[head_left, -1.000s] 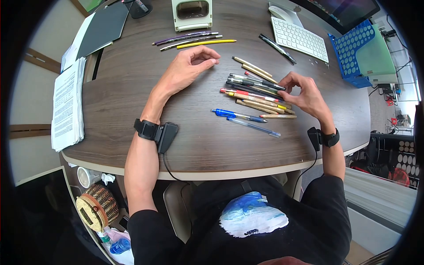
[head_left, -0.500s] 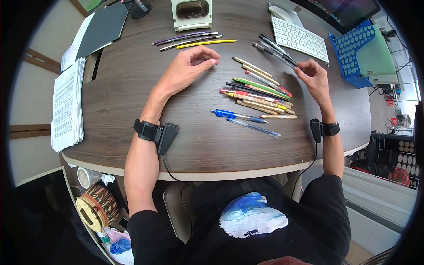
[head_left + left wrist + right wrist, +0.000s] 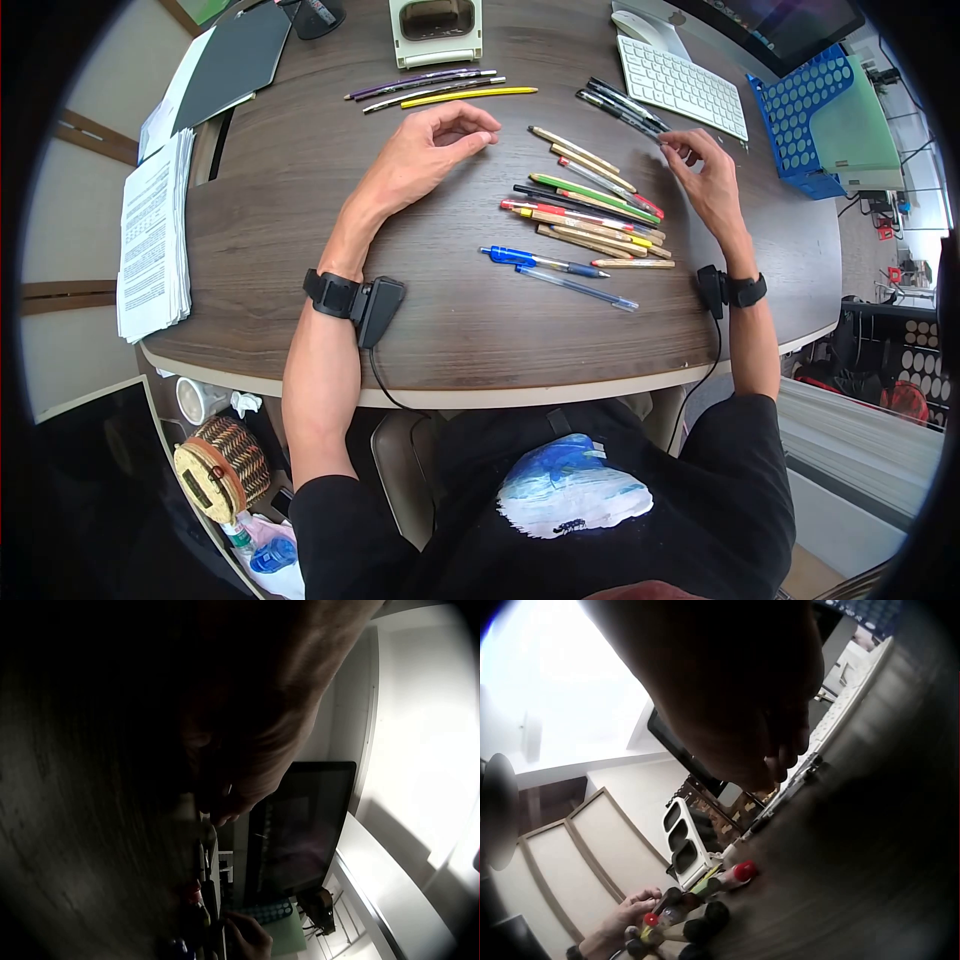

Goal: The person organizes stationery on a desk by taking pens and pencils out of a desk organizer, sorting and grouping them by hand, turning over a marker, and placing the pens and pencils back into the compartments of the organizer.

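Observation:
My left hand [image 3: 425, 155] rests on the desk with loosely curled fingers and holds nothing. It lies just below two dark pencils and a yellow pencil [image 3: 468, 96]. At the upper right, my right hand [image 3: 705, 175] has its fingertips right at the near ends of several black pens [image 3: 620, 105] lying together; its fingers are loosely bent. In the right wrist view those fingers [image 3: 784, 761] hang dark over the desk by the pens. Between the hands lies a loose pile with a green pencil [image 3: 595, 197], a red-capped pen [image 3: 640, 205] and wooden pencils [image 3: 585, 240]. Below it are two blue pens [image 3: 575, 287].
A white keyboard [image 3: 685, 87] and a mouse [image 3: 637, 27] sit beyond the black pens, with a blue file holder [image 3: 790, 130] to their right. A pale holder [image 3: 437, 35] stands at the back. Stacked papers [image 3: 155, 240] lie along the left edge.
My right hand took black pens off the pile and moved them up and right beside the other black pens, where they now lie. The green pencil became uncovered. My left hand has stayed put.

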`<state>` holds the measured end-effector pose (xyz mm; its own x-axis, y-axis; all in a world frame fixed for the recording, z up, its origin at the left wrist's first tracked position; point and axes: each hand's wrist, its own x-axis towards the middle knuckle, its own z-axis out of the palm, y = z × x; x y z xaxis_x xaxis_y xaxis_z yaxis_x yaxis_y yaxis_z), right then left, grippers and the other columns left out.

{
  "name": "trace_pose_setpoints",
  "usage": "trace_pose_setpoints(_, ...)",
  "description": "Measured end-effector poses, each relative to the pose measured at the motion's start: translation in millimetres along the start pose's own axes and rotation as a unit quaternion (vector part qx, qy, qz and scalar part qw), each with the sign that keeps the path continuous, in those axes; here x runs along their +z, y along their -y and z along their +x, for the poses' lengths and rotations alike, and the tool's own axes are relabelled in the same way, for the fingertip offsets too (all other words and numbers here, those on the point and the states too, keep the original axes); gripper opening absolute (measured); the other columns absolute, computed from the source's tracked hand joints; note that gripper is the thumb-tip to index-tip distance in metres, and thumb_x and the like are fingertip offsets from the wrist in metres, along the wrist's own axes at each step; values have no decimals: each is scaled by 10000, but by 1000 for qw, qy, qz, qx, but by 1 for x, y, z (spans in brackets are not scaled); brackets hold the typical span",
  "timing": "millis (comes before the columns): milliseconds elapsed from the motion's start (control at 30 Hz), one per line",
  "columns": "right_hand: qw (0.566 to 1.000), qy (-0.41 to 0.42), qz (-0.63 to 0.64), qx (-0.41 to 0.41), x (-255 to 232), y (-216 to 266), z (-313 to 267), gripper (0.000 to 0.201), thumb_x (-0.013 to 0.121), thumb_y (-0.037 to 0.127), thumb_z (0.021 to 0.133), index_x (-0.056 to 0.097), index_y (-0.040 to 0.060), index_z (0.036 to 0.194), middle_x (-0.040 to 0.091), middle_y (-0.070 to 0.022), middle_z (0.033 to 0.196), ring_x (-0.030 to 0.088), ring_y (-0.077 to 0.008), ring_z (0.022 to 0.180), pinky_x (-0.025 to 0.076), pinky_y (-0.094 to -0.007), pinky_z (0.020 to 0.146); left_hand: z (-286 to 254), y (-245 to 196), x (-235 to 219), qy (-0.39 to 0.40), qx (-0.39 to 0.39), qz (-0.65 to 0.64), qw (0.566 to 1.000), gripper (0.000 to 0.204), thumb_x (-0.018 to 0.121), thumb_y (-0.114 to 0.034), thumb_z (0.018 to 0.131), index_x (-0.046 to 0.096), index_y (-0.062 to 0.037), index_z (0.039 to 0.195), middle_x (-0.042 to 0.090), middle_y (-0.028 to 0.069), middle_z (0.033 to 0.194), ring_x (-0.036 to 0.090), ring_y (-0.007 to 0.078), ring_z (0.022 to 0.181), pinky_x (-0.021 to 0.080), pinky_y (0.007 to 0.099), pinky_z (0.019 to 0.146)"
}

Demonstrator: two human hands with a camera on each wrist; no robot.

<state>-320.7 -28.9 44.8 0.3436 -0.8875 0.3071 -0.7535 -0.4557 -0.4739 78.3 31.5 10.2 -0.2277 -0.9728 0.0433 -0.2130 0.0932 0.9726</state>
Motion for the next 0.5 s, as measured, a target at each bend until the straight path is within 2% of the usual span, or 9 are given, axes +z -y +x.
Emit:
trace_pose_setpoints(67, 998, 54, 29, -23, -7, 17, -7, 148, 769, 88, 996, 797, 24, 1126, 725, -41, 937, 574, -112, 789, 498, -287, 751, -1, 0, 0, -3, -3, -3, 1000, 239, 728, -236, 1062, 766, -74, 1234, 773, 71, 1223, 726, 201, 1213, 526, 391, 1131)
trace_pose_setpoints(133, 995, 80, 46, -25, -14, 40, -14, 137, 780, 94, 984, 803, 21, 1097, 726, -50, 905, 576, -123, 774, 497, -300, 732, 0, 0, 1, -2, -5, -6, 1000, 237, 728, -236, 1062, 766, -75, 1233, 774, 70, 1220, 726, 201, 1214, 526, 391, 1131)
trace_pose_setpoints(200, 982, 188, 26, -5, -20, 53, -18, 141, 779, 134, 973, 805, 42, 1077, 716, -69, 874, 610, -171, 788, 510, -340, 736, 0, -1, 1, -1, -3, -3, 1000, 235, 727, -235, 1063, 766, -75, 1231, 774, 69, 1219, 725, 200, 1214, 526, 389, 1128)
trace_pose_setpoints(367, 981, 189, 6, -32, -20, 55, -27, 145, 789, 151, 972, 796, 35, 1059, 717, -73, 906, 661, -181, 811, 532, -353, 743, 0, 0, 1, 0, 1, 0, 1000, 237, 724, -234, 1065, 765, -73, 1233, 773, 68, 1221, 725, 195, 1209, 526, 386, 1126)
trace_pose_setpoints(467, 979, 203, 36, 2, -18, 52, -27, 148, 794, 151, 967, 795, 31, 1054, 720, -75, 924, 679, -185, 829, 554, -356, 770, 0, 1, 1, 1, 1, 1, 1000, 238, 723, -232, 1066, 764, -71, 1236, 772, 66, 1221, 724, 191, 1208, 525, 383, 1126)
trace_pose_setpoints(500, 977, 210, 36, 7, -19, 52, -27, 131, 781, 108, 967, 792, 15, 1059, 730, -74, 934, 663, -175, 827, 547, -332, 770, 0, 1, 1, 2, 2, -1, 1000, 239, 722, -231, 1066, 763, -69, 1237, 771, 64, 1221, 723, 190, 1209, 524, 380, 1125)
